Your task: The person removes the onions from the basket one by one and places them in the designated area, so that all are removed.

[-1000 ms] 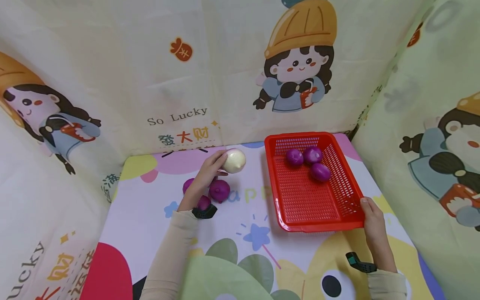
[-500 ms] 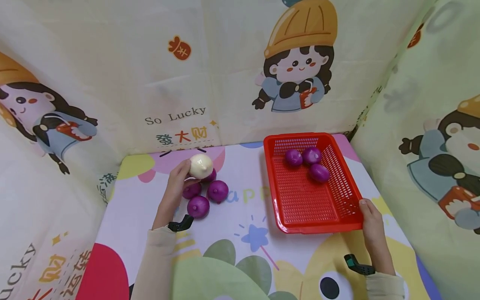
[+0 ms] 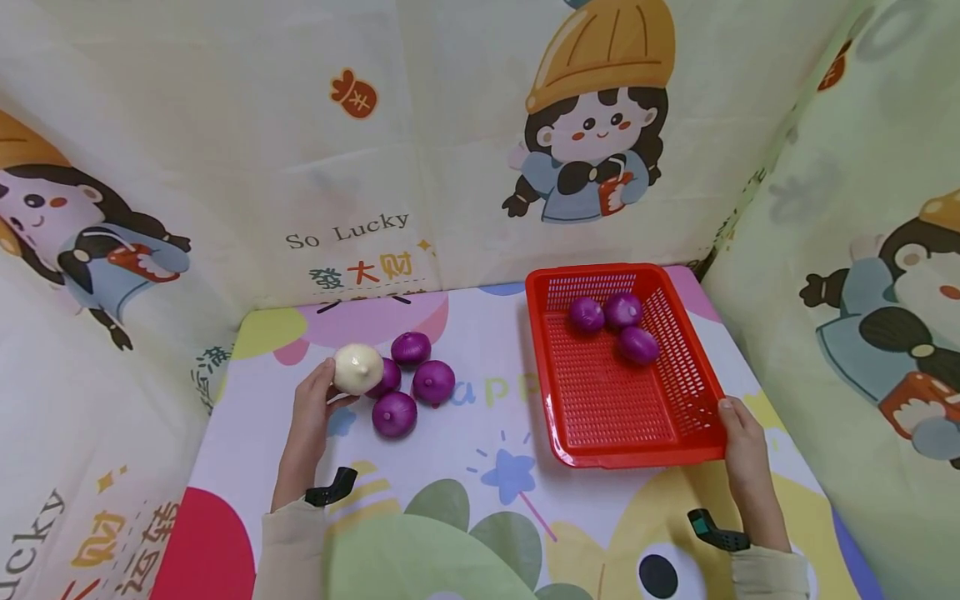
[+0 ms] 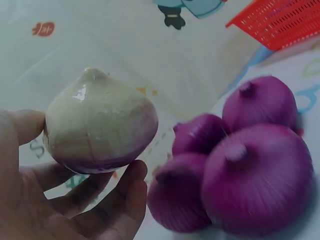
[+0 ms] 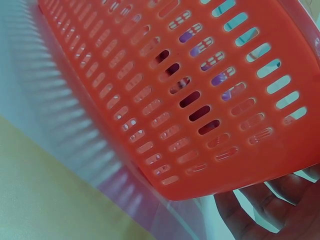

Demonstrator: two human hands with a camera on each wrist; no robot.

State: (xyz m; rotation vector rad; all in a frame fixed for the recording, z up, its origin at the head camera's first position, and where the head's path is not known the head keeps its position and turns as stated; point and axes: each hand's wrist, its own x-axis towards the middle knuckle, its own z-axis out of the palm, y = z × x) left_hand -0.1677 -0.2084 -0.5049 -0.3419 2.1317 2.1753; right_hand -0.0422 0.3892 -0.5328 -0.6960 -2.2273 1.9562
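My left hand (image 3: 309, 408) holds a pale white bulb (image 3: 357, 369) with a purple underside, shaped like an onion, its pointed tip showing. In the left wrist view, the thumb is at the side of this bulb (image 4: 100, 122) and the fingers curl below it. Just right of it, several purple onions (image 3: 394, 414) sit grouped on the table. With my right hand (image 3: 747, 442) I grip the near right corner of a red plastic basket (image 3: 561, 417). Three more purple onions (image 3: 637, 345) lie in its far half. The right wrist view shows fingers (image 5: 272, 202) under the basket's rim.
A cartoon-printed cloth covers the table (image 3: 480, 442). Printed cloth walls (image 3: 435, 150) stand behind and on both sides, the back one close behind the basket. Both wrists carry a black camera strap (image 3: 332, 487).
My left hand has moved left and toward me with the white bulb, past the purple onions, which are now uncovered. My right hand and the basket have stayed almost in place.
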